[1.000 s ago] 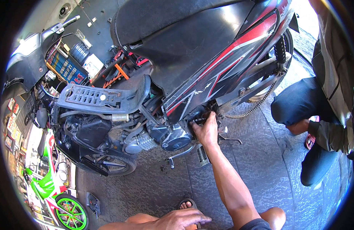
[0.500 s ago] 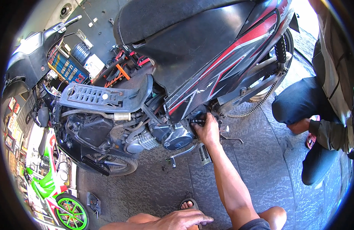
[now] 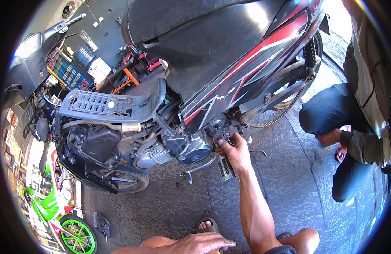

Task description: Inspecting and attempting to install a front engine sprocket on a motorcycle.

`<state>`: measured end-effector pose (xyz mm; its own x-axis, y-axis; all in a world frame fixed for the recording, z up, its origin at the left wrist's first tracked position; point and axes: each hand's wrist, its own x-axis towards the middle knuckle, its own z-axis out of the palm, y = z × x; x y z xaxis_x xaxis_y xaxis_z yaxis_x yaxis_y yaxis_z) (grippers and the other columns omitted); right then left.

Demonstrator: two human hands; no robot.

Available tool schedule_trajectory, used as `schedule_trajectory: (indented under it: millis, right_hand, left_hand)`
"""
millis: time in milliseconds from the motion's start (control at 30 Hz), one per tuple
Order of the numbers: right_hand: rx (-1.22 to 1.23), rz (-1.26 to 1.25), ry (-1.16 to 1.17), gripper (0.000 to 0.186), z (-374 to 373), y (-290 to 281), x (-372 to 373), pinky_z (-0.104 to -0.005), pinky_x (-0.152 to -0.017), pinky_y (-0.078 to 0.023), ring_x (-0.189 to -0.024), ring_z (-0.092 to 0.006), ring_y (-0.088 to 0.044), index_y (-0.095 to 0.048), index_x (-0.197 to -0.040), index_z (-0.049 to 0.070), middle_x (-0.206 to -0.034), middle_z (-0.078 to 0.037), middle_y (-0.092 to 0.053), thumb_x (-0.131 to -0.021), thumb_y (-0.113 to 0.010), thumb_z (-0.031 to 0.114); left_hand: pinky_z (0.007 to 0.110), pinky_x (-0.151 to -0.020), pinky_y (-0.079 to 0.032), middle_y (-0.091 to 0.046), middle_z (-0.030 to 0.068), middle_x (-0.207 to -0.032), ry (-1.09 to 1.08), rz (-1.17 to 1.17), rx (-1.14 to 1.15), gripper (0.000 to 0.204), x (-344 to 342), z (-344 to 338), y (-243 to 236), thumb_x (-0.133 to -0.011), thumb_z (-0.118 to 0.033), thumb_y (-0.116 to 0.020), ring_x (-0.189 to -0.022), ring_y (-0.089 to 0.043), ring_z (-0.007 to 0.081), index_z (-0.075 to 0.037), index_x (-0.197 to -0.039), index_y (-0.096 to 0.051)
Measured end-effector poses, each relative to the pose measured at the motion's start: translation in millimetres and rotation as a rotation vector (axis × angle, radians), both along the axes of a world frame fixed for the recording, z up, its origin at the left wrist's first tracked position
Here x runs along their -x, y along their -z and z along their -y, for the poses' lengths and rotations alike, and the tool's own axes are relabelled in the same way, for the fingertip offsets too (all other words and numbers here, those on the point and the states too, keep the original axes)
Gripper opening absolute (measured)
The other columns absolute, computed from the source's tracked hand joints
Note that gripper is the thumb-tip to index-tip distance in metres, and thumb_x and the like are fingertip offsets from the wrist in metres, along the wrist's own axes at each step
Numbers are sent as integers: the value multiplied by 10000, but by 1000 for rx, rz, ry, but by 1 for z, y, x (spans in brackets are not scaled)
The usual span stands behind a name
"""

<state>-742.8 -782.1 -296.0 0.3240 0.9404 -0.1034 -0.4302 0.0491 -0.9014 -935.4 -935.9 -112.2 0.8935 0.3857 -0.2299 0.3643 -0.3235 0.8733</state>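
Note:
A motorbike with black, red and white side panels (image 3: pixel 229 84) stands across the view, its engine (image 3: pixel 191 148) facing me. My right hand (image 3: pixel 236 154) reaches to the greasy opening behind the engine's side cover, by the front end of the drive chain (image 3: pixel 273 124). Its thumb and fingers are curled together at a small dark part; what they grip, if anything, cannot be made out. Low in the view my left hand (image 3: pixel 199 244) lies over my knee, fingers stretched out and holding nothing.
A foot pedal (image 3: pixel 225 169) and a kick lever (image 3: pixel 199 166) jut out below the engine. At the right a person in dark trousers (image 3: pixel 330 114) crouches beside the rear wheel. A green and white motorbike (image 3: pixel 47 203) stands at the lower left. Red tool racks (image 3: pixel 136 63) are behind the footboard.
My right hand has moved slightly down and back from the opening, baring more of the dark parts in it. The view has shifted a little. My left hand stays put.

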Motion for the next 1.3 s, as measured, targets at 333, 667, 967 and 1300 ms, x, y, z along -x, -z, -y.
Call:
schedule_trajectory:
  millis: [333, 667, 967, 1300]
  right_hand:
    - [-7, -111, 1, 313, 15, -7, -14, -324, -758, -560, -806, -193, -675, -517, -1176, -82, -961, -133, -657, -913, -593, 69]
    - [-90, -145, 216, 305, 125, -11, -47, -335, -591, -535, -673, -182, -660, -592, -1044, -87, -805, -127, -634, -764, -571, 33]
    - [-431, -329, 827, 325, 300, -54, -26, -275, -640, -535, -777, -131, -613, -576, -1125, -29, -906, -69, -621, -818, -615, 73]
    - [-336, -91, 1421, 293, 467, -92, 112, -263, -698, -512, -803, -105, -595, -585, -1174, 18, -948, -34, -636, -899, -639, 103]
  left_hand:
    - [406, -782, -526, -652, 168, -974, -14, -41, -42, 356, -9, -17, 3, -784, -133, -731, -876, -645, 343, 0, -1102, -646]
    - [288, -665, -498, -636, 165, -921, -67, 261, -302, 443, -77, -47, 38, -954, -304, -599, -743, -596, 209, 106, -1121, -624]
    - [313, -762, -497, -637, 138, -1041, 229, 733, -302, 344, -170, 39, 33, -935, -196, -607, -858, -613, 204, 34, -1190, -596]
    - [234, -601, -492, -623, 59, -874, 900, 375, 345, 129, -142, 192, 42, -931, 3, -558, -731, -582, 90, 47, -1051, -581]
